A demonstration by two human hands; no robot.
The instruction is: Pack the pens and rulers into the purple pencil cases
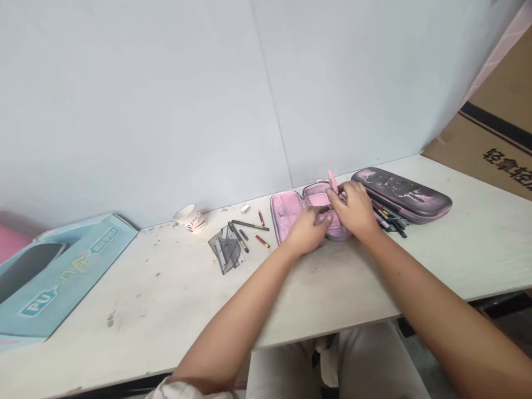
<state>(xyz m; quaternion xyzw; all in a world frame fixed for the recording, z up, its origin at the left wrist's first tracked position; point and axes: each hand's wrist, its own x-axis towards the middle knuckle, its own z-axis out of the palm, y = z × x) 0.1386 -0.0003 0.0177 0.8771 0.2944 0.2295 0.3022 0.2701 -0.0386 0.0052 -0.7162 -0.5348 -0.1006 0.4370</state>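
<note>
An open pink zippered pencil case [286, 213] lies on the table, its two halves spread apart. My left hand [307, 230] curls over the case's middle, and my right hand [351, 210] grips the far half just beside it. A small pink tab or strip [332, 182] stands up past my right fingers. Just right of my right hand, a dark pencil case with pink marbling [401, 194] lies with several pens [386, 216] spilling from it. The case's interior is mostly hidden by my hands.
To the left lie several pencils [249, 224], a mesh pouch with geometry tools [226, 249], a white eraser [245, 208] and a paper cup [190, 217]. A blue box [62, 271] sits at the table's left end. A cardboard box [499, 138] stands beyond the right end.
</note>
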